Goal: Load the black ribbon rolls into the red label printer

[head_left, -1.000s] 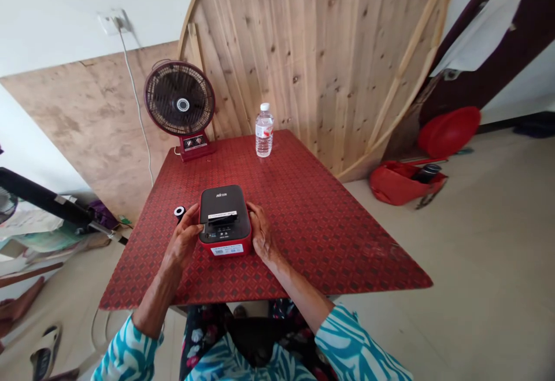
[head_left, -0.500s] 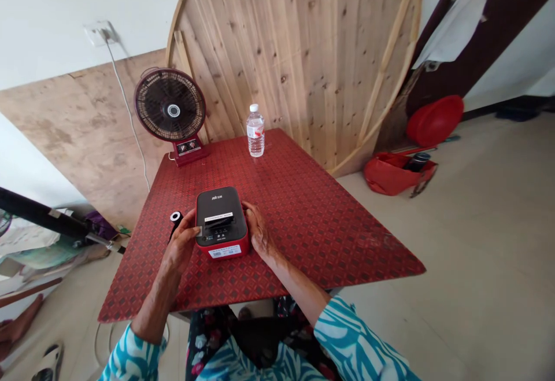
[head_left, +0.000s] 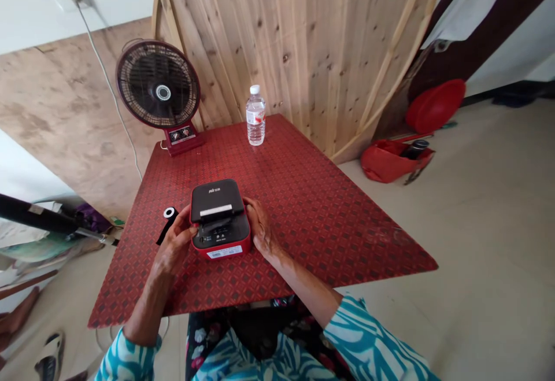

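A small red and black label printer (head_left: 221, 233) sits on the red patterned table, with a white label on its front face. Its black lid (head_left: 215, 197) is tilted up slightly, leaving a dark gap below the white strip on its front edge. My left hand (head_left: 176, 236) grips the printer's left side, the thumb on the top edge by the lid. Against the right side, my right hand (head_left: 260, 228) is closed, its fingertips partly hidden. Just left of my left hand lies a black roll with a white ring-shaped end (head_left: 169, 213).
A clear water bottle (head_left: 255, 116) and a dark red fan (head_left: 160, 89) stand toward the back of the table (head_left: 338, 236). Behind leans a large round wooden board (head_left: 299, 40). On the floor to the right are a red bag (head_left: 385, 161) and a red basin (head_left: 436, 106).
The printer's lid has lifted a little at its front edge. Both hands keep their hold on the printer's sides. The view has shifted slightly downward and closer.
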Motion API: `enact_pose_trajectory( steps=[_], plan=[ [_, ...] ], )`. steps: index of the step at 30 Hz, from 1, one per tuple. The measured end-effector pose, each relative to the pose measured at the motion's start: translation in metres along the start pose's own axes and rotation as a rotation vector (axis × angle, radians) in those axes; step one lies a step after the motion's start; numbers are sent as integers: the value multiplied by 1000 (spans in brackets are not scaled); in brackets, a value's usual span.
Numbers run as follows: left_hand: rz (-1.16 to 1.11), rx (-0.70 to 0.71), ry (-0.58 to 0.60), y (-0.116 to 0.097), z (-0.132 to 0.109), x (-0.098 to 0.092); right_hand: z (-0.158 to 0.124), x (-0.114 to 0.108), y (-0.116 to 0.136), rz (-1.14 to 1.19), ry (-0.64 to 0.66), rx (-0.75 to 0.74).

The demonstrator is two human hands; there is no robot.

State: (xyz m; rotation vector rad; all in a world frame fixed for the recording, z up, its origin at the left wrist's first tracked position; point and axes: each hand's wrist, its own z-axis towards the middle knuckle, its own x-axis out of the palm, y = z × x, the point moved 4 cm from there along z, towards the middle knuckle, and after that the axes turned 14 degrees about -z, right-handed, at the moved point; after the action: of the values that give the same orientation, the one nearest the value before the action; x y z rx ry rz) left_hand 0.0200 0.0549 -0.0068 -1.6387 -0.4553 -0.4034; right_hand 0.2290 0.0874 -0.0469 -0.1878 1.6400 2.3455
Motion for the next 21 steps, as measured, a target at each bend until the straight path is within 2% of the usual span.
enact_pose_trajectory(
  steps=[8,15,18,20,21],
  plan=[
    [36,22,21,1,-1,3,2,2,-2,-6,-7,-8],
    [100,71,-9,-5,-3,0,3,3,1,1,-27,-42],
    [248,174,-68,-21,-6,-1,3,2,5,-7,-18,-49],
    [429,303,-72,-39,-7,10,3,2,6,-9,-18,-67],
    [528,356,-37,-47,-6,19,4,2,6,-8,-22,-75]
  ],
)
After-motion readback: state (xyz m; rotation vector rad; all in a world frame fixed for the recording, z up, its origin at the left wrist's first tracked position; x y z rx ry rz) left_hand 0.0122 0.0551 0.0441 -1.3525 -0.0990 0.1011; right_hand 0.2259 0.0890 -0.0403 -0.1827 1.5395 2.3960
